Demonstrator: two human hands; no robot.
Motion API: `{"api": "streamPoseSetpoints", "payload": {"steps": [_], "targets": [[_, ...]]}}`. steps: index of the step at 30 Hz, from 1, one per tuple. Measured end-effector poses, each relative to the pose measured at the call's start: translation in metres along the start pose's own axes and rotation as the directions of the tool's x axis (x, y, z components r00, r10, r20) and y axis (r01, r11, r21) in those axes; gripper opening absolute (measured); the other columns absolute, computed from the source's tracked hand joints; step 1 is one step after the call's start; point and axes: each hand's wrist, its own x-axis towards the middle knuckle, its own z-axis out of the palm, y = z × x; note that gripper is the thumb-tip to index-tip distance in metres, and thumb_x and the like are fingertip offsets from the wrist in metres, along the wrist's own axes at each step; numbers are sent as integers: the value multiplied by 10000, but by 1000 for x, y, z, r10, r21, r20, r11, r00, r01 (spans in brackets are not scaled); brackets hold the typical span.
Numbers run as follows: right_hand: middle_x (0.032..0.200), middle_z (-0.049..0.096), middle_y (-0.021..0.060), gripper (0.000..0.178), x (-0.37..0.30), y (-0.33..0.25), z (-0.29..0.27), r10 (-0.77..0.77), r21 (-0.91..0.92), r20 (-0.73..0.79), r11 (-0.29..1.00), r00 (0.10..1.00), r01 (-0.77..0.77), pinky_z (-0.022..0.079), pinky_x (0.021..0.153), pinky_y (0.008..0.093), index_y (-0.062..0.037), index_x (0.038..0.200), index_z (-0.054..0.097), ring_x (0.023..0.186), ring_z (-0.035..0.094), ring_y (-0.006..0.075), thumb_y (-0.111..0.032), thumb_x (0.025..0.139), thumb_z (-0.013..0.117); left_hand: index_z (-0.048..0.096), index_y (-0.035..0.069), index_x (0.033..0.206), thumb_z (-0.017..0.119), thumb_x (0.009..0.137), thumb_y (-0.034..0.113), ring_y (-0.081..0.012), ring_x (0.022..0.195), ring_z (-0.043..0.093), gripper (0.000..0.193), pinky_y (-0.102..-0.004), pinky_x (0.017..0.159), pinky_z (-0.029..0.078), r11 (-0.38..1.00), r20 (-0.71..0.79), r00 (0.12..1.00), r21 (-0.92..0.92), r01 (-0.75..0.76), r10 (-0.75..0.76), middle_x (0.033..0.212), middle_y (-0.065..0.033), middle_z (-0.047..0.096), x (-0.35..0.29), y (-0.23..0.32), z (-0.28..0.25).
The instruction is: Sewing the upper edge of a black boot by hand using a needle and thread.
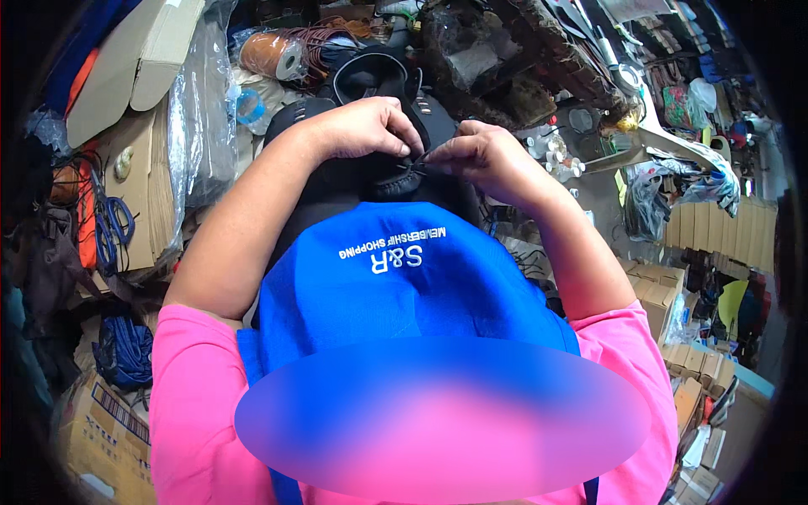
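Note:
A black shoe [393,183] rests between my dark-clothed legs, its rounded toe toward me and its padded opening farther away. Short stitch-like marks run along the toe's edge. My left hand [368,130] arches over the shoe from the left, thumb and fingers pinched together just above the toe; what they hold is too small to make out. From the right, my right hand [491,162] meets it there, thumb and forefinger closed on what looks like a thin dark thread [414,164]. A blue apron [404,295] covers my lap below the shoe.
An orange spool of cord [271,55] lies at the far left. Blue-handled scissors [114,220] hang by cardboard sheets [150,189]. Small white containers [557,153] cluster at right, near a pale metal stand [661,126]. A cardboard box [105,438] sits at lower left.

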Motion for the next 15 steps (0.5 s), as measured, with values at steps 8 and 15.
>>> {"api": "streamPoseSetpoints", "payload": {"steps": [8, 15], "targets": [[810, 613, 118, 257, -3, 1, 1, -66, -149, -48, 987, 997, 58, 528, 695, 380, -155, 949, 728, 768, 634, 295, -79, 704, 720, 739, 107, 971, 670, 726, 118, -185, 873, 519, 255, -292, 813, 423, 999, 35, 999, -53, 12, -10, 839, -47, 504, 3, -5, -1], [812, 618, 118, 224, 2, -3, -2, -72, -109, -48, 992, 996, 67, 534, 702, 381, -128, 909, 721, 784, 645, 300, -57, 697, 705, 739, 109, 972, 667, 716, 116, -190, 866, 522, 266, -300, 813, 425, 999, 29, 1000, -43, 12, -10, 848, -46, 514, 4, -6, -2]]}}
